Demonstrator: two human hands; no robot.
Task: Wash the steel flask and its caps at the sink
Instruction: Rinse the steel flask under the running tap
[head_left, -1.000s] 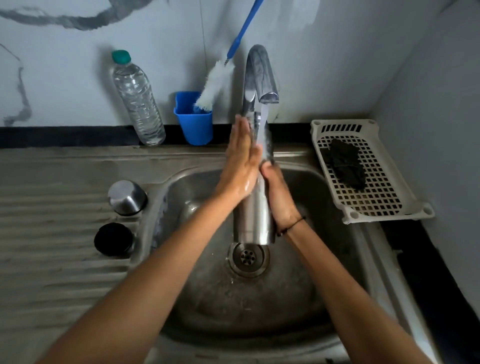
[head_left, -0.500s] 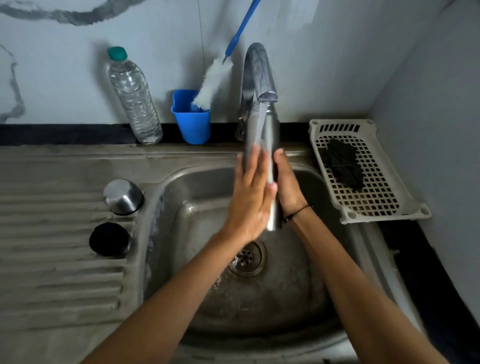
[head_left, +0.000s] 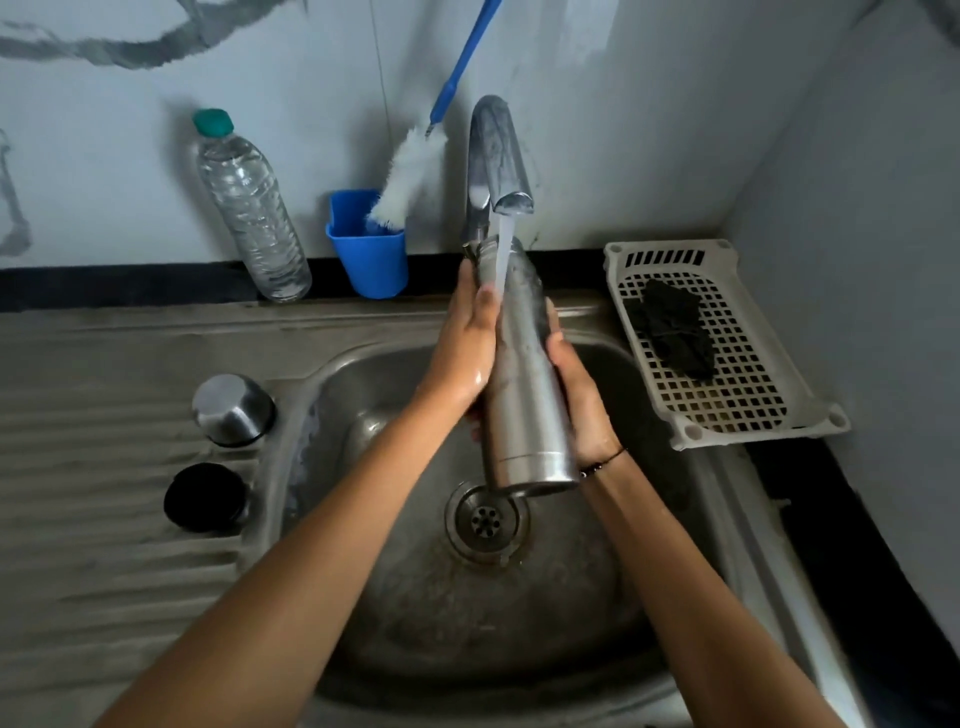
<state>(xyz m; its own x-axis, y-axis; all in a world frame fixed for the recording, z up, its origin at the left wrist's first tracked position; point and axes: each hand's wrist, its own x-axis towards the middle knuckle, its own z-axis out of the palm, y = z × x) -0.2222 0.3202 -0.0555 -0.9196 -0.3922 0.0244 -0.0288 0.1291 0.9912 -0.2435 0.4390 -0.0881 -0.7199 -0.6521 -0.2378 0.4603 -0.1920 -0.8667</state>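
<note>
Both hands are on it: the left hand (head_left: 465, 343) lies along the near side of the tall brushed-steel flask (head_left: 522, 374) with fingers fairly straight and the thumb across the front, while the right hand (head_left: 579, 395) wraps round the far side, fingers curled behind. The flask hangs tilted over the steel sink basin (head_left: 363, 405), mouth up under the chrome tap (head_left: 498, 156), water running down its shoulder. It looks rigid and dent-proof, probably light if empty, but wet smooth steel is slippery, so the mid-body two-handed hold seems the safe one. Its base sits just above the round drain (head_left: 485, 519). Room is tight above, where the spout almost meets the mouth; below and to the sides the basin is open. On the ribbed desk (head_left: 104, 545) to the left wait the domed steel cap (head_left: 232, 409) and the black round cap (head_left: 205, 496), well apart from the flask. A white slotted plastic basket (head_left: 727, 405) stands on the right.
</note>
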